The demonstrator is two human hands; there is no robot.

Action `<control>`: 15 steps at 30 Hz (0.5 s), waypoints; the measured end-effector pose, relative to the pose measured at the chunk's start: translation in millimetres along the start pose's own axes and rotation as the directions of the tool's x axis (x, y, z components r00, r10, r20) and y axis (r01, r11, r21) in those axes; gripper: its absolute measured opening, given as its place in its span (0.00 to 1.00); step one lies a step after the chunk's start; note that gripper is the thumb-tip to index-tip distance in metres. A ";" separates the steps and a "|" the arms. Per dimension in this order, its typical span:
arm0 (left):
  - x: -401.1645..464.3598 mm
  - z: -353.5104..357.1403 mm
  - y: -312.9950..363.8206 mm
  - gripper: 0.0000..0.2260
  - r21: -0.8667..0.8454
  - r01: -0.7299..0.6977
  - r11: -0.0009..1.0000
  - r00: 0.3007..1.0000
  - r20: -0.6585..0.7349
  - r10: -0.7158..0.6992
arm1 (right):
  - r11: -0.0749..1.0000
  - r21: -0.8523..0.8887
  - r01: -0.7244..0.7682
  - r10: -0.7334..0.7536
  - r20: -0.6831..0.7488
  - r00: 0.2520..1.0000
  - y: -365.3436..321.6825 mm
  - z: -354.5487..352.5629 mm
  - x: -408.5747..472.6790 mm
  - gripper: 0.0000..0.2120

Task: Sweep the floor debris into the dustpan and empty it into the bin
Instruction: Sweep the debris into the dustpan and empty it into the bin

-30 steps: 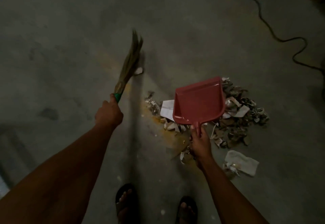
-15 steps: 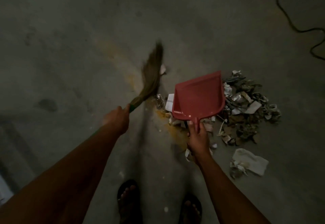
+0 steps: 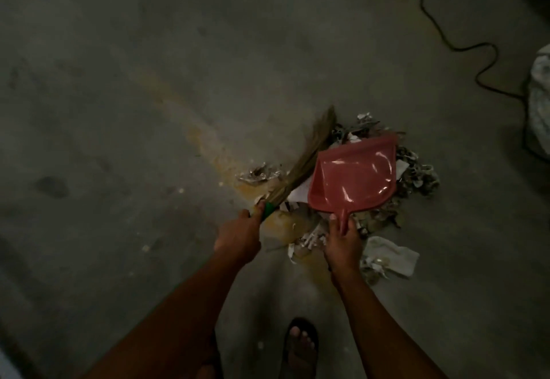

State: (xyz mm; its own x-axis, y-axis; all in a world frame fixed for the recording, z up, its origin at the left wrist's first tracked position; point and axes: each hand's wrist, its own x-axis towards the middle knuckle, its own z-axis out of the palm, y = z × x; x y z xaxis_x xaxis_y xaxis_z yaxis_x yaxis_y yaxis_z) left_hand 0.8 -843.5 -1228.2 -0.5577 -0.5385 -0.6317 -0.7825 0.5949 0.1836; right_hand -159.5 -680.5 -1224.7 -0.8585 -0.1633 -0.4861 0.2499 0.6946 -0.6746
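The debris (image 3: 395,176) lies in a loose heap on the bare floor (image 3: 148,81), a little right of middle: torn paper, crinkled foil-like scraps and dark curled bits that could be dry leaves, though the light is too dim to be sure. Over the heap sits the dustpan (image 3: 354,179), glossy pinkish-red plastic, a flat scoop flaring wide at its far lip and narrowing to a short handle at 6 o'clock. The right hand (image 3: 342,244) has its grip closed around that handle. At the pan's 9 o'clock edge the broom (image 3: 303,167) slants in, a bundle of tan grass fibres bound with a green band, its tips blurred and pointing to 1 o'clock across the heap. The left hand (image 3: 238,238) has its grip closed on the broom just below the green band. A crumpled white cloth (image 3: 390,255) lies at the pan's 5 o'clock, just beside the right wrist.

The floor is grey concrete, mottled and matte, with a yellowish stain (image 3: 208,146) streaking away towards 10 o'clock. A black cable (image 3: 446,42) snakes over it at 2 o'clock. One sandalled foot (image 3: 299,346) stands at 6 o'clock.
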 end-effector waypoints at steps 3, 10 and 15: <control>-16.6 1.0 10.4 0.42 0.005 -0.016 1.000 0.998 -0.065 0.016 | 1.000 -0.021 0.008 -0.009 -0.030 1.000 2.3 -27.6 -2.1 0.23; -60.6 -6.1 34.5 0.40 0.053 -0.058 0.997 0.995 -0.074 0.062 | 0.999 0.009 0.036 -0.036 -0.050 0.998 15.1 -81.0 -10.6 0.22; -112.4 -2.3 46.2 0.36 -0.023 0.044 0.999 0.986 -0.160 -0.047 | 1.000 -0.008 0.010 -0.010 -0.004 1.000 25.0 -110.2 -12.8 0.22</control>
State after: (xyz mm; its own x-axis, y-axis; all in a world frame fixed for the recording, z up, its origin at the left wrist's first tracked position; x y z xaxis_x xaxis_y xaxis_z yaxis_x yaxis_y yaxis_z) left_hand 26.7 -756.8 -1147.0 -0.5574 -0.6542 -0.5113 -0.8124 0.5568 0.1732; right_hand -191.6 -583.8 -1174.1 -0.8626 -0.1674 -0.4774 0.2379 0.6985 -0.6749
